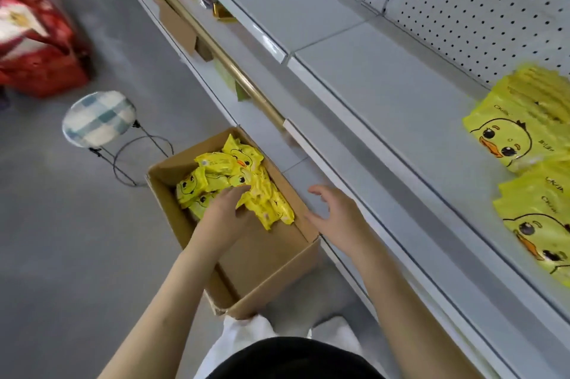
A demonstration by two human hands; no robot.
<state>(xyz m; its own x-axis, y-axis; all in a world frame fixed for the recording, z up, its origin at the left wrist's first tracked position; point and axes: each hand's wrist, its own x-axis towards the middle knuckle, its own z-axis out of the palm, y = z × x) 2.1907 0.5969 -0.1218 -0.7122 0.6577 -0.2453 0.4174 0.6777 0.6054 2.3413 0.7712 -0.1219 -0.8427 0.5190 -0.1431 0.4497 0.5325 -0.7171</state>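
The yellow packets (234, 175) with a duck face lie in a heap in the far end of a brown box (268, 264). They point every which way. The one beside the left hand (226, 212) lies slanted, with its long side running from the hand toward the right wall of the box. The left hand is down in the box, and its fingers (243, 192) are bent round the top of the heap and hold a packet there.

The right hand (334, 215) hangs in the air just past the right wall of the box. Its fingers are spread and a little curled, and they hold nothing.

The box sits on the floor with its long side running along the shelf (385, 94). The near end of the box shows bare cardboard. More duck packs (518, 131) lie flat on the shelf, well apart from the box. A small checked stool (98, 119) stands on the floor left of the box.
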